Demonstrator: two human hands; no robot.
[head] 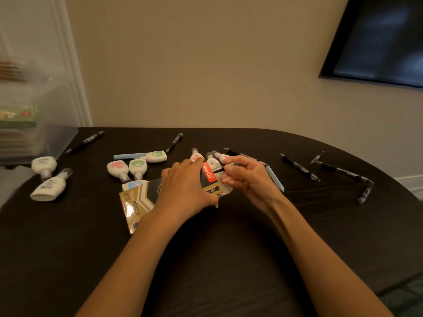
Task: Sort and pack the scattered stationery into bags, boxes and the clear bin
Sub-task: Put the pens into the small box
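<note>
head view: the left hand (186, 188) presses flat on the black-and-gold pen box (146, 199), gripping its open right end, apparently to keep the mouth steady on the dark table (229, 248). the right hand (248, 179) pinches a black pen (225, 168) between fingertips at that mouth, a placement judged to suit loading. the pen's long axis runs roughly left-right, one end toward the box opening. the box's long axis runs from lower left to upper right. loose pens (299, 167) lie well apart to the right; correction tapes (117, 169) rest to the left, near the clear bin (34, 124).
</note>
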